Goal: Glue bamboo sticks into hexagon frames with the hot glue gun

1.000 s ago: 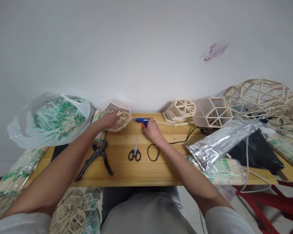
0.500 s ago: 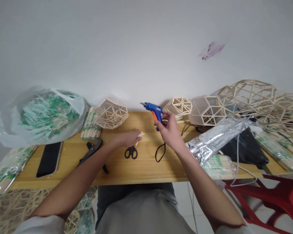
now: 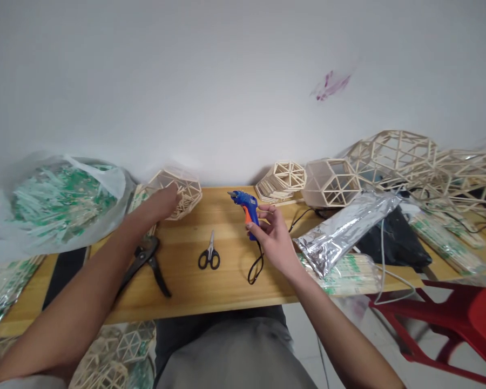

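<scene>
The right hand (image 3: 278, 242) grips the glue gun (image 3: 246, 201) by its handle above the counter (image 3: 227, 286), presumably to keep clear of the nozzle (image 3: 231, 194), while the left hand (image 3: 168, 202), fingers indiscernible, reaches into the basket (image 3: 162, 178) holding sticks (image 3: 184, 203).

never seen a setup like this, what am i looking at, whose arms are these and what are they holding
There is no machine: these are one person's two bare hands, seen by a camera worn on the head, looking forward and down. The right hand holds a blue glue gun. The left hand is at the open mouth of a stick-framed container; its fingertips are hidden, so I can't tell if it grips anything. On the wooden table lie scissors, a black-handled tool and a silver packet.
</scene>
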A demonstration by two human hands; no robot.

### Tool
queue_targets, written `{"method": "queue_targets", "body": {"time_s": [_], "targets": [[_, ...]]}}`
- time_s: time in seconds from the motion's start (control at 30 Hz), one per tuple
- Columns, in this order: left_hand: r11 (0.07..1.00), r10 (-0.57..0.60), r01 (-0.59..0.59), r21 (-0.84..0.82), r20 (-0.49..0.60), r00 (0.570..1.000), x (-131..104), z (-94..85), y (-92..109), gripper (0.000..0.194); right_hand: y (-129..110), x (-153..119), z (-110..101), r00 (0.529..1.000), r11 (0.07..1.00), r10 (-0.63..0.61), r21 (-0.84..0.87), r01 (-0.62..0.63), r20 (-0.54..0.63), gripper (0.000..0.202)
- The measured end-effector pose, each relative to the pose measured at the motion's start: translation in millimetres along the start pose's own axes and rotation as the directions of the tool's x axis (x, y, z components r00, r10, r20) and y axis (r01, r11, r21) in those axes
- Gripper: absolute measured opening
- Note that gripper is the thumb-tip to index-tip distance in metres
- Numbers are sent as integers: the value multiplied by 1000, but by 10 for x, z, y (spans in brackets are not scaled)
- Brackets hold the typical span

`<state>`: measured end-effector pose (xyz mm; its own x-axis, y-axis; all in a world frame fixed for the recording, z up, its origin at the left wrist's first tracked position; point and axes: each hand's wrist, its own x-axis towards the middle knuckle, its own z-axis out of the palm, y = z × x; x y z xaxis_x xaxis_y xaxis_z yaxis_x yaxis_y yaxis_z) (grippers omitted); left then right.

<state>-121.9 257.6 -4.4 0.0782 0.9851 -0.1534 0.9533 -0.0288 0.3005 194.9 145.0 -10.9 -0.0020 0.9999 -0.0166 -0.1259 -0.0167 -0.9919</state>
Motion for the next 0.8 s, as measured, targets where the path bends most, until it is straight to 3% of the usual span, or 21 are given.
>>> {"method": "queue_targets", "body": {"time_s": [0.13,0.23,0.3,0.37,0.43,0.5,0.57,0.67,0.8], "targets": [[996,-21,26,83,-61,998,-118,44,107,49,-16,-37,91,1000,1000,-5,3,5,13,42],[995,18,-1,97,-177,984,-326,84,250,37,-55,-42,137,999,999,-16,-50,18,39,34],[1000,19,-20,-1,-252,968,-504,184,390,34,-75,-28,183,999,996,-29,-87,33,42,28],[964,-10,-51,-260,-229,973,-682,359,574,39,-77,-7,253,999,996,-37,-86,39,22,27],[773,-28,-35,-634,-89,996,-823,569,788,46,-55,5,350,999,999,-33,-36,34,14,29],[434,-84,60,-899,26,996,-910,749,993,49,-17,-8,463,999,1000,-14,26,13,45,31],[276,-96,81,-958,56,994,-960,850,1151,59,14,-55,570,996,998,-2,62,-3,85,29],[118,-100,67,-991,55,993,-1030,849,1260,63,-22,-160,647,990,1000,-23,22,20,136,17],[-89,-131,28,-996,40,991,-1136,725,1218,53,-276,-153,431,954,941,-133,-269,207,270,14]]}}
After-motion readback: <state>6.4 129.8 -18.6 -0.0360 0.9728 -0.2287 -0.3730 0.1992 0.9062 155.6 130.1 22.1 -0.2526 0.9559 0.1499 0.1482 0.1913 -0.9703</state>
